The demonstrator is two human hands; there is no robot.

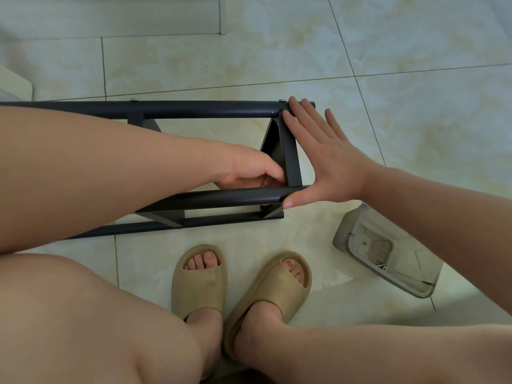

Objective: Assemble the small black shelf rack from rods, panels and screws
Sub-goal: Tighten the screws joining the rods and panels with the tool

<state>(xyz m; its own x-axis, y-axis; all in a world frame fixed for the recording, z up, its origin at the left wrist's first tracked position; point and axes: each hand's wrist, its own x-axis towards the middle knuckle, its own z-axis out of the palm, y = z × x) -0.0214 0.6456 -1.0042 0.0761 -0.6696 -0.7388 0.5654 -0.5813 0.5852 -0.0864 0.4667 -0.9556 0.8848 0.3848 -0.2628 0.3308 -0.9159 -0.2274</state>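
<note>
The rack (194, 109) is plain matt black all over, save for two small silver screws (282, 100) on its far rod. Under the rack the floor (415, 106) is cream tile clouded with beige and pale grey-green marbling and crossed by thin dark grout lines, and beyond the rack runs a plain off-white skirting (110, 15). On the near side of the rack are two plain sandy-tan slippers (199, 284), and to their right a smoky translucent grey box (345, 231) with a paler grey inside.

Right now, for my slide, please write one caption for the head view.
Open right hand braces the end panel of a black metal shelf rack lying on tiles; left hand reaches inside.
</note>
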